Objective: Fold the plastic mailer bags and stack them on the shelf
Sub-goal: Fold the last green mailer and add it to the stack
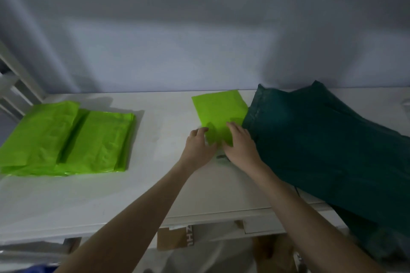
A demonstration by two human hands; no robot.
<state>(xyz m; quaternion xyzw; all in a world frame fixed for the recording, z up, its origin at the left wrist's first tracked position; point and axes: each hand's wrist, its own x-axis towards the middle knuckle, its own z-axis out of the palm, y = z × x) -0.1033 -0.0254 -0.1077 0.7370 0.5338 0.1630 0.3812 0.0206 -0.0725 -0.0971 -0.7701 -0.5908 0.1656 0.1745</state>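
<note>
I observed a stack of folded mailers (66,139) on the table (155,184) at far left. A single mailer (219,108) lay at centre, under both hands. A pile of unfolded mailers (321,144) lay just right of it, overhanging the table's front edge.

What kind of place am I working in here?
Probably a home or small-shop packing corner: a white shelf against a wall holds a stack of lime green bags and dark green bags, with cardboard boxes underneath.
</note>
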